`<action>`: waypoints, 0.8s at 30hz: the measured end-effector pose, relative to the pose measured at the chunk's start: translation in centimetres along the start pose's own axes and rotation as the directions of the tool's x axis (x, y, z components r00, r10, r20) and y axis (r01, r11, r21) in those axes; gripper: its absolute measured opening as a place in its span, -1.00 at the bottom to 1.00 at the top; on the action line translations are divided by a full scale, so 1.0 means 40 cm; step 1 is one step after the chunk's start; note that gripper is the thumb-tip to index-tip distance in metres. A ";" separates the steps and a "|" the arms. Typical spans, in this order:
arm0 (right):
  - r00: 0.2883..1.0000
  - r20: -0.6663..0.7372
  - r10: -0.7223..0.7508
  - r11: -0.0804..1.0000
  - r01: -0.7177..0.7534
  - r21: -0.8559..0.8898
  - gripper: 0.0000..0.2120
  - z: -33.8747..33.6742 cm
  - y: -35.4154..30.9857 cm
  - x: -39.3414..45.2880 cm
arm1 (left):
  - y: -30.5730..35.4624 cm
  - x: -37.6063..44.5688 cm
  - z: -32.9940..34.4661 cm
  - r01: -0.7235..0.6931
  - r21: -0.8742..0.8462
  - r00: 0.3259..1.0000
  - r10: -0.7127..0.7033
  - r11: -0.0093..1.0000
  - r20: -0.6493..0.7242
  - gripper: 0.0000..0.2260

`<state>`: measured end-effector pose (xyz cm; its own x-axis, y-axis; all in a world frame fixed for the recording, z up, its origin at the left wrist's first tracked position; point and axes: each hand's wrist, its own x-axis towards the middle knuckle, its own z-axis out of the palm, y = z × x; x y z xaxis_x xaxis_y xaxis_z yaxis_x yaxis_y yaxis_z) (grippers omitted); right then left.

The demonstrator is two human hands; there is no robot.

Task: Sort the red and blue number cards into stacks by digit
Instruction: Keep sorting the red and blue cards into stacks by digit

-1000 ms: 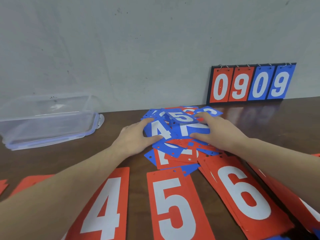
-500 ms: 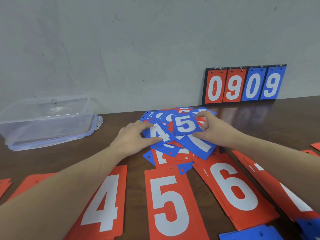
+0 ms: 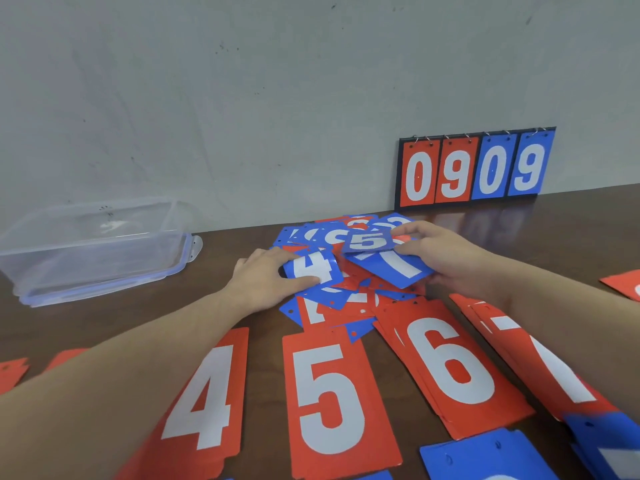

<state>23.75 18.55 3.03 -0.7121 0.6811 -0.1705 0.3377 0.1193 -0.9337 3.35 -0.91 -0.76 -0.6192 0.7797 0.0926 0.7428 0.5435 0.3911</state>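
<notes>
A loose pile of red and blue number cards [image 3: 349, 299] lies mid-table. My left hand [image 3: 266, 278] grips a blue 4 card [image 3: 313, 268] at the pile's left side, thumb on its face. My right hand [image 3: 440, 258] pinches a blue 5 card [image 3: 367, 241] and a blue 7 card [image 3: 394, 270] together, lifted off the pile's top. Nearer me lie red stacks showing 4 [image 3: 204, 396], 5 [image 3: 332, 400], 6 [image 3: 450, 362] and 7 [image 3: 554, 368].
A clear plastic box [image 3: 93, 247] stands at the back left. A scoreboard stand [image 3: 474, 168] reading 0909 leans on the wall at the back right. Blue cards [image 3: 485, 455] lie at the near right, red card edges [image 3: 623, 282] at far right and red cards [image 3: 14, 370] at far left.
My right hand has taken hold of the blue 5 and 7 cards and tilted them up off the pile. My left hand has kept hold of the blue 4 and lifted it slightly.
</notes>
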 end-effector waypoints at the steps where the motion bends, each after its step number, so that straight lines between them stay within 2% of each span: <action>1: 1.000 0.000 0.003 1.000 -0.003 -0.007 -0.85 -0.002 0.000 -0.010 | 0.004 -0.007 -0.004 0.005 -0.039 1.000 -0.005 0.999 -0.008 -0.47; 6: 1.000 0.027 0.009 1.000 -0.008 -0.022 -0.86 -0.007 -0.002 -0.073 | 0.013 -0.050 -0.030 0.031 -0.278 0.993 -0.062 0.960 -0.105 -0.48; 11: 0.999 0.035 -0.018 0.999 0.019 -0.033 -0.83 -0.010 -0.013 -0.147 | 0.033 -0.142 -0.084 -0.027 -0.591 0.996 -0.030 0.807 -0.087 -0.59; 16: 0.995 0.070 -0.066 0.996 0.070 -0.055 -0.72 0.003 -0.022 -0.228 | 0.039 -0.262 -0.134 -0.043 -0.610 0.991 -0.046 0.791 -0.129 -0.49; 21: 0.988 0.126 -0.093 0.992 0.103 -0.077 -0.63 0.046 -0.041 -0.312 | 0.004 -0.385 -0.161 0.058 -0.630 0.992 -0.116 0.775 -0.051 -0.31; 24: 0.980 0.166 -0.108 0.989 0.123 -0.081 -0.54 0.088 -0.052 -0.350 | -0.016 -0.466 -0.182 0.104 -0.687 0.988 -0.152 0.720 -0.010 -0.36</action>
<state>30.84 6.21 6.26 -0.8366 0.5348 -0.1183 0.2965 0.2605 -0.9188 12.55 -18.06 3.93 -0.7277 0.6846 0.0412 0.2953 0.2585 0.9198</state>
